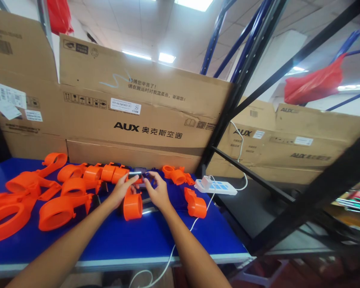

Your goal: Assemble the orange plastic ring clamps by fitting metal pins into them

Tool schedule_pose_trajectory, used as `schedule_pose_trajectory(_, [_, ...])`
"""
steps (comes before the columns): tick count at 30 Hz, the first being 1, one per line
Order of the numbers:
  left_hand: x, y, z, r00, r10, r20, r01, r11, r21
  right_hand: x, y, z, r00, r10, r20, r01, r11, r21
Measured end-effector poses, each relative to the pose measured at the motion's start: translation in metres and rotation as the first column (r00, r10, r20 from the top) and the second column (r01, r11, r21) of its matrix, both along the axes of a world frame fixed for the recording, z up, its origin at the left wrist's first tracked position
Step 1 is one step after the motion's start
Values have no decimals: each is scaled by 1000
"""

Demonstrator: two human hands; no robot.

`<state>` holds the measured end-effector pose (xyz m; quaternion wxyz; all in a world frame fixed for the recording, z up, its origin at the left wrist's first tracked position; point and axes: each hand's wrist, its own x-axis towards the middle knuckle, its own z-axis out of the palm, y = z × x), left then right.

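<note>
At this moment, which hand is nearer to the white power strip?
The right hand. It is just left of the power strip in the picture; the left hand is farther left, beyond the right one.

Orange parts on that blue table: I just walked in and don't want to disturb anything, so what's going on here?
A person's left hand and right hand hold a small dark piece with a shiny surface above the blue table. An orange ring sits just below; I can't tell whether it's attached. More orange parts lie to both sides.
</note>
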<state>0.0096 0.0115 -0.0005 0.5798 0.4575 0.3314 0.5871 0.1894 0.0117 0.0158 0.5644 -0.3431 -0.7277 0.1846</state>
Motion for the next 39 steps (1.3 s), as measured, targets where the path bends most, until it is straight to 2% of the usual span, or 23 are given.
schedule_pose_trajectory(5, [-4,5,-2,997,55,47,-54,998,-12,7,10,3,964,-2,-265,-25,995,-99])
schedule_pose_trajectory(11, [-1,6,-3,999,47,-2,-47,999,-13,9,18,0,931,65,-360,-144,970,-195])
schedule_pose_trajectory(14, [1,1,-1,999,-35,-14,34,999,-18,6,16,-4,933,102,-344,-203,940,-272])
schedule_pose_trajectory(18, [2,-6,1,978,-207,-29,207,978,-23,4,11,-4,942,169,-291,-268,899,-345])
schedule_pose_trajectory(21, [0,-7,1,951,-307,-47,306,952,-22,4,10,-2,954,203,-223,-267,912,-312])
schedule_pose_trajectory(25, [-3,-4,2,941,-336,-47,335,942,-15,1,11,-2,979,136,-150,-168,959,-228])
schedule_pose_trajectory(27, [-4,-5,4,936,-350,-46,350,937,-10,-2,10,-4,975,127,-184,-169,956,-239])
schedule_pose_trajectory(32, [-3,-10,8,927,-372,-46,371,928,-11,-8,6,-5,909,166,-383,-282,920,-273])
schedule_pose_trajectory(39, [1,-13,6,928,-367,-61,367,930,-3,-6,6,-1,913,151,-380,-259,933,-251])
